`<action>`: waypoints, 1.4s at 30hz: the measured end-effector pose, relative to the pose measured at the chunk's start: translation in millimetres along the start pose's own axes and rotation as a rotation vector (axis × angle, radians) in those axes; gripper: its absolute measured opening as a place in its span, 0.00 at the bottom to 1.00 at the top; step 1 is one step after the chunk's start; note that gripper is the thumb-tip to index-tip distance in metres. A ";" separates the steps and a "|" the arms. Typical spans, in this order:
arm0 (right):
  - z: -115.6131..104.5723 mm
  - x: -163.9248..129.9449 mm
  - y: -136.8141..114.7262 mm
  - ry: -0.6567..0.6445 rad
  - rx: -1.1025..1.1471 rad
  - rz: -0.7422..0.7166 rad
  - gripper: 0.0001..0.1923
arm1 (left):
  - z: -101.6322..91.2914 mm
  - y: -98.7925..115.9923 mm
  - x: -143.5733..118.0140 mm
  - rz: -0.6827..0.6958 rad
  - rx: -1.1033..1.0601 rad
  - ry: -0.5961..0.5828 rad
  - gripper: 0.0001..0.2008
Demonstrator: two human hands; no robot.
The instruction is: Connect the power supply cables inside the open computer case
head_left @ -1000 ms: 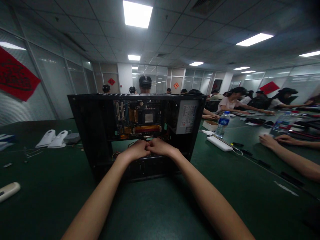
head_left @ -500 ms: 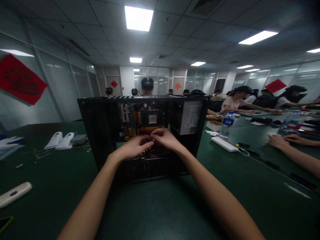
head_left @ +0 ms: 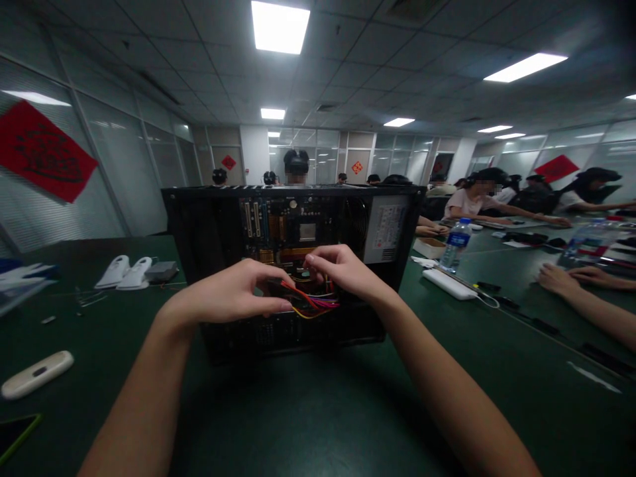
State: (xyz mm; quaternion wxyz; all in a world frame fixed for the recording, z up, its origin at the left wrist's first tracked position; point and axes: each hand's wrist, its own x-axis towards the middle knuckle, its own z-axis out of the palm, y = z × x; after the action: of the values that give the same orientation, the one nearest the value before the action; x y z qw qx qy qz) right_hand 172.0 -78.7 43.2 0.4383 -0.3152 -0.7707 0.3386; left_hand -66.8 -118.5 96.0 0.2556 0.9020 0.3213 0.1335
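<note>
The PC case (head_left: 181, 245) stands on the desk (head_left: 308, 404), just past both grips, its near side open. Done so far, I think: the board (head_left: 283, 222) is in, up past the grips, & the power box (head_left: 385, 232) is in, up & right of the R grip (head_left: 342, 268). Shiny chip (head_left: 307, 232) is bare on top. Wires (head_left: 318, 305) aren't tucked in: a loose bunch hangs b/w the grips. L grip (head_left: 243, 288) has them pinched. R grip is bent close by; can't tell if it's got any. Can't see what's plugged in.

Desk is dark green. Right of R grip: water bottle (head_left: 456, 245), white box (head_left: 442, 283) w/ cord. Left of L grip: white beige-ish stick (head_left: 38, 374). Big room past them, lights (head_left: 281, 26) on, ppl sitting.
</note>
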 end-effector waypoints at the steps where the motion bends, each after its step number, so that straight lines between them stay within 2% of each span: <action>1: 0.9 -1.1 0.8 -0.020 -0.030 0.010 0.20 | 0.3 1.9 -0.2 0.005 -0.011 0.008 0.17; 6: 5.9 -5.8 -0.4 -0.106 -0.263 0.009 0.17 | 2.6 6.1 0.9 0.012 0.018 0.123 0.18; 10: 3.1 -11.2 -14.6 -0.037 -0.523 -0.046 0.15 | 4.7 6.1 2.9 0.015 0.049 0.213 0.20; 13: 0.2 -17.6 -28.9 0.040 -0.410 -0.054 0.19 | 6.7 4.5 6.1 0.028 0.065 0.268 0.20; 15: 0.3 -22.1 -37.1 0.036 -0.278 -0.087 0.20 | 8.3 2.6 8.9 0.034 0.066 0.270 0.21; 18: 2.7 -26.1 -43.6 -0.006 -0.236 -0.138 0.14 | 10.9 -0.6 12.9 0.038 0.068 0.250 0.20; 22: 2.5 -24.0 -39.7 -0.034 -0.200 -0.123 0.10 | 12.6 -3.0 14.9 0.020 0.047 0.203 0.21; 29: -6.3 -19.1 -31.5 -0.016 -0.062 -0.099 0.09 | 11.6 -6.4 12.9 0.002 -0.023 0.117 0.29; 37: -5.0 -19.5 -29.9 -0.018 -0.041 -0.100 0.11 | 15.5 -2.0 20.5 0.057 0.052 0.158 0.20; 42: -7.1 -20.7 -34.0 -0.035 -0.009 -0.085 0.10 | 13.4 -1.2 17.9 0.101 0.088 0.230 0.22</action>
State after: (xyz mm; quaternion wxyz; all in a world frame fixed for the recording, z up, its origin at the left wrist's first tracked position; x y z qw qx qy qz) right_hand 180.5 -112.6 63.5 0.4371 -0.2782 -0.7926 0.3215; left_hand -48.4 -111.2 85.6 0.1700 0.9063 0.3080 0.2344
